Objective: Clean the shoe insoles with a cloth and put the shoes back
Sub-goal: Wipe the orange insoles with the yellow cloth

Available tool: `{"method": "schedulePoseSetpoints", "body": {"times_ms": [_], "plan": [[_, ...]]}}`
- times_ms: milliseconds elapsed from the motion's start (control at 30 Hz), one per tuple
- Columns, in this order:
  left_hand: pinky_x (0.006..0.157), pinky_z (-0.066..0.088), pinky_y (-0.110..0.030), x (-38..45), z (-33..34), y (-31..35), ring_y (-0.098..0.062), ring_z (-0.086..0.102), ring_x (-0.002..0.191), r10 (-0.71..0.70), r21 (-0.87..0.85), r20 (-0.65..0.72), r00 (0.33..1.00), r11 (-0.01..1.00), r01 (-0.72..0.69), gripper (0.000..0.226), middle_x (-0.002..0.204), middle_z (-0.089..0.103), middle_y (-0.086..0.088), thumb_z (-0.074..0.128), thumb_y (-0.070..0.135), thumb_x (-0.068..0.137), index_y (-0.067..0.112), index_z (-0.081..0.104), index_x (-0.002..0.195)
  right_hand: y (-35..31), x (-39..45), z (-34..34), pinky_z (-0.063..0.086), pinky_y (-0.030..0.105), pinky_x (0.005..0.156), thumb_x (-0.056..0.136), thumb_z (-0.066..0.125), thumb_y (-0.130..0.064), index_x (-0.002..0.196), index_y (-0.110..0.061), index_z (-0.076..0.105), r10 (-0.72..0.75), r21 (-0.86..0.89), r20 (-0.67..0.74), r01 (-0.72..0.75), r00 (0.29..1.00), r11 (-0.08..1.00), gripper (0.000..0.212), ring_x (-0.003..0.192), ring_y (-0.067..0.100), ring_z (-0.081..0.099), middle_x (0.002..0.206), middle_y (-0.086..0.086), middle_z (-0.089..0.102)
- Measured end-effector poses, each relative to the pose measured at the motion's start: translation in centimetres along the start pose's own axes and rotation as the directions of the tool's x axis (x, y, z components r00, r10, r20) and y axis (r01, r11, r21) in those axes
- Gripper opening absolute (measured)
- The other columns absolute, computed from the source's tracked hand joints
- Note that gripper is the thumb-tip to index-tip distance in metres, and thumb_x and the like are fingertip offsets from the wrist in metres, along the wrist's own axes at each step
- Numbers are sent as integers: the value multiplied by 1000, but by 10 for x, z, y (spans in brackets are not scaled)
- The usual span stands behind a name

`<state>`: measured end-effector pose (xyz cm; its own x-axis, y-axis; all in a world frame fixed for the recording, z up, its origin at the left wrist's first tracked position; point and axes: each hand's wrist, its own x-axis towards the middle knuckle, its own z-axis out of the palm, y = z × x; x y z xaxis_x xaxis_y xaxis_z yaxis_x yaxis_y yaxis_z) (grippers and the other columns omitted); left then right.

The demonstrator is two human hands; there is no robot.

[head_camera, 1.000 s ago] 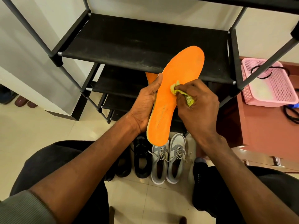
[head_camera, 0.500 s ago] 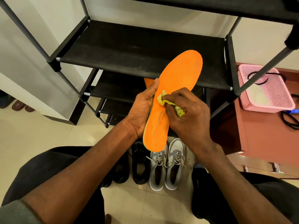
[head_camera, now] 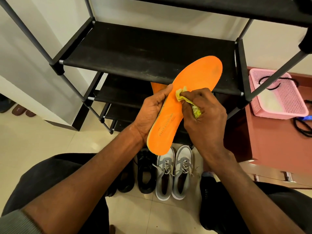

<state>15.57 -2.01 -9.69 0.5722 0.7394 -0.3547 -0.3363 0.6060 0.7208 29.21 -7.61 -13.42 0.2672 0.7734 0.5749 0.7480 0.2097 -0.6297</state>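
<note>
Black shoe rack (head_camera: 148,53) stands at back w/ bare shelves. L hand (head_camera: 150,114) grips the orange insole (head_camera: 184,102) by its left edge, thumb along the rim, held up in front of the rack. R hand (head_camera: 204,115) clutches a yellow cloth (head_camera: 184,100) bunched against the insole's mid face. Below: black shoes (head_camera: 145,173), then grey sneakers (head_camera: 173,173) on the floor. Pink basket (head_camera: 276,97) far right on a reddish table (head_camera: 273,149).
</note>
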Motion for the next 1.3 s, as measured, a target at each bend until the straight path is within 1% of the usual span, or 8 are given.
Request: {"method": "schedulePoseSetpoints", "body": {"times_ms": [200, 300, 400, 600, 700, 833, 1033, 1300], "plan": [[119, 37, -50, 0, -2, -2, -37, 50, 138, -85, -71, 53, 995, 994, 88, 62, 150, 50, -21, 42, 47, 106, 5, 43, 152, -13, -9, 7, 58, 40, 68, 95, 73, -12, 115, -12, 78, -160, 81, 129, 150, 979, 985, 20, 88, 17, 69, 109, -1, 69], [90, 61, -38, -3, -1, 2, -23, 73, 100, -93, -17, 11, 996, 996, 93, 50, 114, 74, -15, 37, 41, 109, 3, 57, 135, -6, -3, 1, 58, 41, 64, 96, 72, -16, 114, -14, 79, -143, 23, 112, 142, 983, 990, 20, 82, 17, 69, 108, -3, 70], [49, 55, -24, 1, -1, -3, -8, 66, 51, -64, 6, 15, 998, 998, 64, 33, 61, 69, 3, 34, 33, 110, 11, 58, 107, 5, 3, -4, 58, 42, 62, 97, 70, -17, 116, -13, 78, -16, -27, 17, 16, 1000, 999, 21, 79, 18, 68, 107, -4, 69], [97, 57, -41, -2, -2, 3, -27, 71, 106, -64, -39, -4, 998, 997, 64, 55, 122, 71, -15, 36, 43, 108, 4, 52, 144, -12, -6, 2, 57, 42, 66, 93, 71, -8, 107, -8, 80, -163, 173, 182, 132, 970, 976, 16, 85, 19, 70, 104, -1, 70], [87, 62, -36, -3, -4, 4, -23, 74, 97, -70, -28, 1, 998, 997, 70, 53, 111, 74, -12, 35, 42, 109, 4, 55, 140, -12, -6, 1, 57, 42, 64, 93, 71, -9, 106, -11, 81, -173, 141, 183, 148, 968, 979, 17, 81, 19, 70, 104, -4, 71], [49, 54, -23, -3, 1, 0, -7, 64, 49, -56, 18, 25, 998, 998, 55, 37, 58, 66, 5, 31, 35, 111, 13, 59, 99, 0, 2, -5, 58, 41, 63, 95, 71, -16, 112, -15, 79, 27, -117, -24, -29, 999, 993, 20, 78, 15, 68, 105, -6, 71], [77, 63, -33, -1, -3, 0, -21, 76, 86, -36, -45, -3, 999, 998, 36, 46, 99, 77, -9, 33, 39, 109, 6, 63, 122, -15, -8, 3, 58, 41, 65, 93, 72, -10, 109, -9, 80, -136, 76, 142, 126, 980, 989, 17, 82, 18, 70, 105, -2, 70], [65, 61, -31, 3, -4, 2, -18, 73, 68, -23, 38, -61, 998, 999, 26, 41, 87, 76, -7, 39, 41, 108, 13, 65, 124, 7, 8, -14, 51, 26, 62, 94, 71, -15, 116, -17, 79, 120, -206, -58, -130, 991, 970, 23, 79, 13, 65, 104, -5, 69]]}}
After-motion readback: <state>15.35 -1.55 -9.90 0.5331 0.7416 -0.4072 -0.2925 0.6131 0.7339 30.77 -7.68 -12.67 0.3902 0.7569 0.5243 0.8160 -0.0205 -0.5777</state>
